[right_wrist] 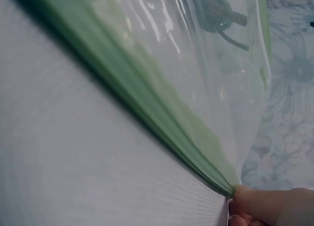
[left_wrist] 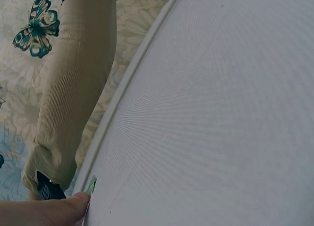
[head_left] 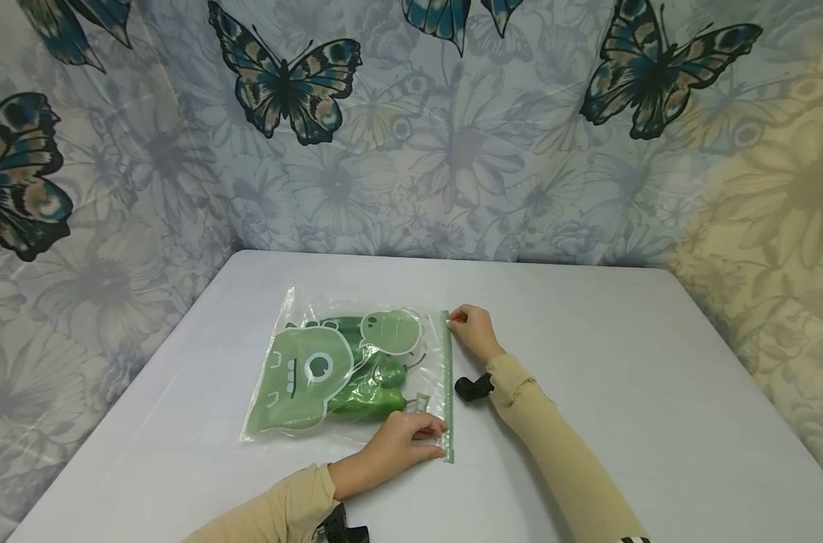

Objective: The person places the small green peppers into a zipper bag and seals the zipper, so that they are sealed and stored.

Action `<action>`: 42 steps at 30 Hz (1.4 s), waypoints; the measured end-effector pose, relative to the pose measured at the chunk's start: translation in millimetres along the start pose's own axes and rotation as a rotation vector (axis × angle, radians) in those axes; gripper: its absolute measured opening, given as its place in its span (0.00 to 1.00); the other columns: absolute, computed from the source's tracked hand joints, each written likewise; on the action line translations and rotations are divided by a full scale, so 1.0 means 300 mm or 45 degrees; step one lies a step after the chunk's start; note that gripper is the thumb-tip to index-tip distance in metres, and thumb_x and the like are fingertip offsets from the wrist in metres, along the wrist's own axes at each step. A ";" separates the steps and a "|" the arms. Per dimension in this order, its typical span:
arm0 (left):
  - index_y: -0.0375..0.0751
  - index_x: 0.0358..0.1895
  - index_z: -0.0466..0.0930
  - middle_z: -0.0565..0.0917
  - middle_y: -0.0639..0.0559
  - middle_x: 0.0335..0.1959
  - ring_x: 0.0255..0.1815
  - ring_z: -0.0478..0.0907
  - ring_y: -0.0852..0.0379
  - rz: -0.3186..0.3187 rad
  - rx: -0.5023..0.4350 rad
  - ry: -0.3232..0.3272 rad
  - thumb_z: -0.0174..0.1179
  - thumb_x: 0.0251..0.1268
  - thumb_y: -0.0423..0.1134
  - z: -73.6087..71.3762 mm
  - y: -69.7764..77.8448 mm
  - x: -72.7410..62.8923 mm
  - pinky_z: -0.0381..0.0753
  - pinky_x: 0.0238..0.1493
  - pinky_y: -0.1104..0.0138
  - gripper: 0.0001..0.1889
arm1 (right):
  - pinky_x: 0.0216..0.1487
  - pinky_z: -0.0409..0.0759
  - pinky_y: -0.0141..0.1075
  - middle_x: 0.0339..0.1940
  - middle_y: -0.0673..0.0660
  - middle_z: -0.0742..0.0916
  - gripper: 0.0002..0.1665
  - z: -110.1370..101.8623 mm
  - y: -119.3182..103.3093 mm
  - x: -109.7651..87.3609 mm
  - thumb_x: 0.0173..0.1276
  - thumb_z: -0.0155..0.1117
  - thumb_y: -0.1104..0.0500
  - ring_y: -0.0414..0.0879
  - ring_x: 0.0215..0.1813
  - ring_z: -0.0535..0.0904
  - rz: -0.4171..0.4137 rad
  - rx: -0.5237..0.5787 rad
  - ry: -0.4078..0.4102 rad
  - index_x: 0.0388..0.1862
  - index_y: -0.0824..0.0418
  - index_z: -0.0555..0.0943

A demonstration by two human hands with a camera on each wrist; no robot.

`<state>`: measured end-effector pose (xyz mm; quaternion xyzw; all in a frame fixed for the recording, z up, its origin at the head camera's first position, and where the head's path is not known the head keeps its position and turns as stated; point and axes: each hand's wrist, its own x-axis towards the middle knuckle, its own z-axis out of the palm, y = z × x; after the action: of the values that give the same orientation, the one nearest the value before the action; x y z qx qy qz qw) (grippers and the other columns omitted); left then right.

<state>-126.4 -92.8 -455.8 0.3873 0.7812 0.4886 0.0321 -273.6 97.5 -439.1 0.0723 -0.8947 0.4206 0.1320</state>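
Observation:
A clear zip bag (head_left: 363,434) with a green cartoon dinosaur print lies on the white table. Inside it are several green peppers (head_left: 365,400) with dark stems. Its green zip strip (head_left: 448,377) runs along the right side. My right hand (head_left: 477,332) pinches the far end of this strip; in the right wrist view the thumb grips its corner and the strip stretches away taut. My left hand (head_left: 400,445) pinches the strip near its close end, with the fingers over the bag's plastic. Only a sliver of green shows by the left thumb (left_wrist: 73,206) in the left wrist view.
The white table (head_left: 621,377) extends around the bag, with its far edge close to a butterfly-patterned cloth wall (head_left: 452,204). A black wrist device (head_left: 474,388) sits at the right wrist, another (head_left: 343,526) at the left. Tan sleeves cover both arms.

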 end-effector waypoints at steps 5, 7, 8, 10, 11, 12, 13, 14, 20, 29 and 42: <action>0.37 0.27 0.77 0.82 0.49 0.39 0.41 0.77 0.64 0.002 0.007 -0.002 0.67 0.47 0.32 0.001 -0.001 -0.003 0.73 0.41 0.78 0.08 | 0.28 0.71 0.34 0.20 0.58 0.80 0.03 0.002 0.007 0.008 0.52 0.66 0.72 0.49 0.26 0.74 -0.004 0.001 0.018 0.25 0.72 0.79; 0.37 0.28 0.77 0.82 0.49 0.40 0.41 0.77 0.64 0.005 0.002 -0.004 0.67 0.47 0.31 0.002 -0.001 -0.002 0.73 0.41 0.78 0.07 | 0.28 0.71 0.34 0.20 0.58 0.80 0.03 0.003 0.011 0.012 0.51 0.65 0.71 0.49 0.26 0.74 0.002 -0.003 0.031 0.24 0.72 0.79; 0.37 0.28 0.77 0.82 0.49 0.40 0.41 0.77 0.64 0.007 0.001 -0.005 0.67 0.47 0.31 0.002 -0.001 -0.002 0.73 0.41 0.78 0.07 | 0.28 0.71 0.33 0.20 0.58 0.80 0.03 0.002 0.013 0.013 0.51 0.65 0.71 0.49 0.26 0.74 0.004 -0.006 0.036 0.24 0.72 0.79; 0.36 0.29 0.77 0.82 0.48 0.40 0.41 0.77 0.64 0.007 -0.006 -0.010 0.67 0.47 0.31 0.002 -0.002 -0.001 0.73 0.41 0.78 0.07 | 0.28 0.71 0.33 0.21 0.58 0.80 0.03 0.001 0.016 0.015 0.51 0.65 0.71 0.49 0.26 0.74 0.015 -0.011 0.037 0.25 0.72 0.79; 0.35 0.29 0.77 0.82 0.48 0.40 0.41 0.77 0.64 0.004 -0.010 -0.011 0.67 0.47 0.31 0.003 -0.002 0.000 0.73 0.42 0.78 0.08 | 0.28 0.71 0.33 0.21 0.58 0.80 0.04 0.001 0.018 0.016 0.52 0.65 0.71 0.49 0.26 0.74 0.021 -0.017 0.034 0.25 0.72 0.79; 0.35 0.29 0.77 0.82 0.48 0.40 0.41 0.77 0.64 0.001 -0.013 -0.012 0.67 0.47 0.30 0.003 -0.003 0.000 0.73 0.42 0.78 0.08 | 0.28 0.71 0.33 0.21 0.58 0.80 0.04 0.001 0.020 0.017 0.52 0.65 0.71 0.49 0.26 0.74 0.027 -0.021 0.028 0.25 0.72 0.79; 0.35 0.29 0.77 0.82 0.48 0.40 0.41 0.77 0.64 0.000 -0.013 -0.013 0.67 0.47 0.30 0.003 -0.002 0.001 0.73 0.42 0.78 0.08 | 0.28 0.71 0.33 0.21 0.58 0.80 0.04 -0.001 0.021 0.018 0.52 0.66 0.71 0.49 0.26 0.74 0.030 -0.024 0.025 0.25 0.72 0.79; 0.35 0.29 0.77 0.82 0.48 0.40 0.41 0.77 0.64 0.000 -0.014 -0.014 0.67 0.47 0.30 0.004 -0.002 0.002 0.73 0.42 0.78 0.08 | 0.28 0.71 0.33 0.21 0.58 0.80 0.04 -0.002 0.022 0.018 0.52 0.66 0.70 0.49 0.26 0.74 0.030 -0.029 0.022 0.25 0.72 0.79; 0.35 0.29 0.77 0.82 0.48 0.39 0.41 0.77 0.64 0.002 -0.009 -0.014 0.67 0.47 0.30 0.005 0.001 0.004 0.73 0.41 0.78 0.07 | 0.27 0.70 0.33 0.19 0.58 0.79 0.04 0.001 0.026 0.020 0.52 0.65 0.71 0.50 0.25 0.74 0.006 -0.028 0.060 0.23 0.71 0.79; 0.35 0.29 0.77 0.82 0.48 0.39 0.41 0.77 0.64 -0.003 -0.004 -0.002 0.67 0.46 0.30 0.010 0.007 0.001 0.73 0.41 0.78 0.08 | 0.28 0.71 0.37 0.20 0.57 0.79 0.04 0.004 0.042 0.011 0.54 0.66 0.69 0.49 0.25 0.73 0.013 0.022 0.098 0.23 0.69 0.80; 0.35 0.35 0.79 0.81 0.49 0.39 0.42 0.77 0.63 -0.015 -0.050 0.002 0.67 0.48 0.31 0.008 -0.005 0.000 0.73 0.43 0.76 0.10 | 0.28 0.67 0.34 0.20 0.53 0.77 0.05 -0.008 0.051 -0.022 0.58 0.64 0.65 0.46 0.25 0.69 -0.007 0.149 0.000 0.25 0.66 0.79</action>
<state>-126.3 -91.4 -458.2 0.3816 0.7738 0.5038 0.0421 -270.7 109.2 -450.8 0.0823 -0.8683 0.4719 0.1288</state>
